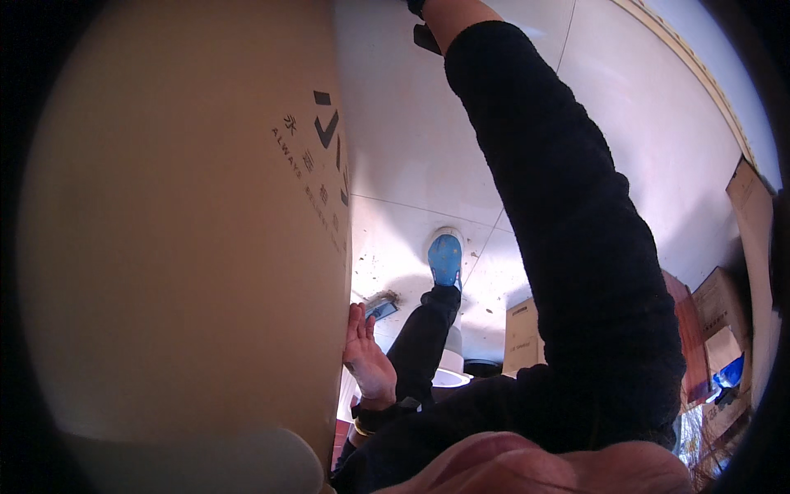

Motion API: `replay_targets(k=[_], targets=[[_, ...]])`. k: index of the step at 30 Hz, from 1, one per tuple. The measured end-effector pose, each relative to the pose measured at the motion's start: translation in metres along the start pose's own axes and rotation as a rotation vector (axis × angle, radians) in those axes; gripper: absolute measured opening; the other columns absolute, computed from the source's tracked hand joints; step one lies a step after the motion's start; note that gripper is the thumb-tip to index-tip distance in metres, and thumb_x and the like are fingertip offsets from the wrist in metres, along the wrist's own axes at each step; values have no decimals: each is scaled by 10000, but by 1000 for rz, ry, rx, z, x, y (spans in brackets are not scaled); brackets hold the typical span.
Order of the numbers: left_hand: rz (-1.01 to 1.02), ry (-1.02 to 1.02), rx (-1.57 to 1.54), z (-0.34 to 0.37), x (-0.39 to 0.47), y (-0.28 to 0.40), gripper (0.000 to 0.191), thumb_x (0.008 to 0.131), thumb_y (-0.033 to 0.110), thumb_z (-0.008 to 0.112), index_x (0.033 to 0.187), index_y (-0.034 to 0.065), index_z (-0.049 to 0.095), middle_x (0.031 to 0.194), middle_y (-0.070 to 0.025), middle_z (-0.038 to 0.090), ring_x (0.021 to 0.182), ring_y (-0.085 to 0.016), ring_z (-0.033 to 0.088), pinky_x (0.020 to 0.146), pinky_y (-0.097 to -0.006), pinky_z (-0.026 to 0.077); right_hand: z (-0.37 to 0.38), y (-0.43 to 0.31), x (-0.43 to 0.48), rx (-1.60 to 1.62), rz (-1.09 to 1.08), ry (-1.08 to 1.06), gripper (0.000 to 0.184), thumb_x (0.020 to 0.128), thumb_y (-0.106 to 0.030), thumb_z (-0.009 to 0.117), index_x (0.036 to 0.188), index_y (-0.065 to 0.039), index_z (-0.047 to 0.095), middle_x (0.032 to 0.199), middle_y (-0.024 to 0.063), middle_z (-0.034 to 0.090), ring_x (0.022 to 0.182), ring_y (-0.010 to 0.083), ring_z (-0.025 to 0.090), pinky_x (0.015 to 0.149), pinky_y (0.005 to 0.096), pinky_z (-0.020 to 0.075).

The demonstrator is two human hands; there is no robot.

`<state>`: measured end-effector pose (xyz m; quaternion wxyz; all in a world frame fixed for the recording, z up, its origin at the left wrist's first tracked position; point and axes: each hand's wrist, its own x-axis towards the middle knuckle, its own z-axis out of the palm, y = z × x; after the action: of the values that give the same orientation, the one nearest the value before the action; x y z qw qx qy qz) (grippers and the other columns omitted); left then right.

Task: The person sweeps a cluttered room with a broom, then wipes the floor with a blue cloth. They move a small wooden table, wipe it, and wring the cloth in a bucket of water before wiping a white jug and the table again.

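Note:
A large cardboard box (185,247) fills the left side of the view and bears printed writing. My left hand (370,361) is at its lower right edge, fingers extended and nothing visible in the palm; the side of the hand meets or partly passes behind the box edge. A dark band and a yellow bracelet circle that wrist. My right arm, in a black fleece sleeve (555,185), reaches up to the top of the picture, where the hand is out of view. A small dark object (427,39) shows beside the right forearm; what it is I cannot tell.
Below is a pale tiled floor (419,154) with scattered dirt and a floor drain (381,310). One foot in a blue shoe (445,256) stands there. A smaller cardboard box (523,336), a reddish wooden panel (685,339) and more cartons (719,309) are at the right.

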<state>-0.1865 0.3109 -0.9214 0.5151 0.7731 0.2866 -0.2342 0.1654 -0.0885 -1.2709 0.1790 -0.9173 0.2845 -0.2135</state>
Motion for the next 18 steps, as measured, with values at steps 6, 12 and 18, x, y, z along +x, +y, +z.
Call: replay_targets(k=[6,12,18], targets=[[-14,59,-55,9,6,10,736,963,549,336,1396,-40,418,1435,-158,440,1366,-272,373,1142,-410,250,-53,-32,17,288,192,-181,469,899,-289,517,1331,-106,527,1353,214,527,1252,381,497,1053,500,383],[-8,87,-61,12,7,6,579,1043,419,326,1387,-32,444,1426,-141,461,1339,-251,421,1123,-381,302,-52,-49,-20,-43,-168,-392,443,874,-221,540,1311,-145,552,1369,135,514,1173,333,501,955,474,420],[32,48,-23,8,6,-1,1024,849,792,289,1439,-44,338,1500,-166,363,1413,-294,304,1187,-439,172,-54,-100,-189,-120,-531,-581,424,867,-211,551,1289,-176,579,1397,54,491,1133,268,487,878,438,429]])
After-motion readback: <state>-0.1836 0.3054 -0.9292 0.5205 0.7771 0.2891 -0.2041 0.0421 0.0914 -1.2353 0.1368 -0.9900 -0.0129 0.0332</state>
